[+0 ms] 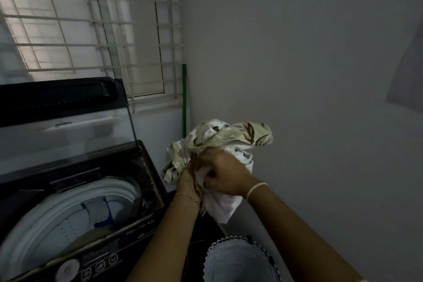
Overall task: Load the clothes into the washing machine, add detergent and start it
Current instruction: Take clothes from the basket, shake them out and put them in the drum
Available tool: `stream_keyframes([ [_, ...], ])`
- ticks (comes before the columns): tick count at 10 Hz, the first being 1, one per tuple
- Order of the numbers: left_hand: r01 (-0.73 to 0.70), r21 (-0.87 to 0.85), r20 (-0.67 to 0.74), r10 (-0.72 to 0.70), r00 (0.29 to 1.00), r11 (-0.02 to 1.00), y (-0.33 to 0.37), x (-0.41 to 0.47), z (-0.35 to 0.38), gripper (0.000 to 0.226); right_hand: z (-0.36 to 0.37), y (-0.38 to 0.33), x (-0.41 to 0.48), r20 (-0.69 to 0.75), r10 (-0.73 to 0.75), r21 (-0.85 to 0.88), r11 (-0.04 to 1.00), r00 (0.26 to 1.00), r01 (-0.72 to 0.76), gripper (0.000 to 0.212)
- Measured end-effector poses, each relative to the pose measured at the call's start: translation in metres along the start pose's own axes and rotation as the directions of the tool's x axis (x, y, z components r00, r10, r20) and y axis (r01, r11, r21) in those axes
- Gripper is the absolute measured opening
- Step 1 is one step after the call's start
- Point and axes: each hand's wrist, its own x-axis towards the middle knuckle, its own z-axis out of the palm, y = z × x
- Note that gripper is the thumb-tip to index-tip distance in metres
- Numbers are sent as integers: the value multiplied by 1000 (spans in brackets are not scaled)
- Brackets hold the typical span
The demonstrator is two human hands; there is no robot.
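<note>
A bundled cloth [231,137], pale with a green and brown leaf print and a white underside, hangs in the air to the right of the washing machine. My left hand [188,178] grips its lower left part. My right hand [223,173] grips it from the right, fingers curled into the fabric. The top-loading washing machine [75,208] stands at the lower left with its glass lid [66,126] raised. Its white drum rim [57,208] is visible, with something dark and olive inside.
A barred window [91,30] is behind the machine. A green pole [184,101] leans in the corner. A plain wall fills the right side. The machine's control panel [98,263] is at the bottom edge. Pale lace-edged fabric [235,261] sits below my arms.
</note>
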Motion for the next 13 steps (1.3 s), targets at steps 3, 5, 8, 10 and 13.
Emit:
stream_keyframes([
  [3, -376, 909, 392, 58, 918, -181, -2, -36, -3, 51, 5, 33, -9, -66, 717, 608, 580, 694, -542, 69],
  [5, -358, 887, 420, 186, 888, -292, 27, -75, 19, 51, 55, 10, 8, 462, 427, 885, -280, 778, -372, 83],
  [8, -419, 858, 497, 276, 823, -296, 91, -122, 86, 43, 109, -41, 66, 610, 229, 773, -383, 758, -506, 58],
  [10, -438, 790, 579, 290, 762, -429, 129, -155, 159, 40, 163, -78, 133, 643, 219, 747, -393, 734, -537, 54],
  [13, -301, 858, 474, 416, 776, -416, 228, -185, 249, 79, 272, -110, 190, 704, 188, 682, -449, 685, -578, 54],
])
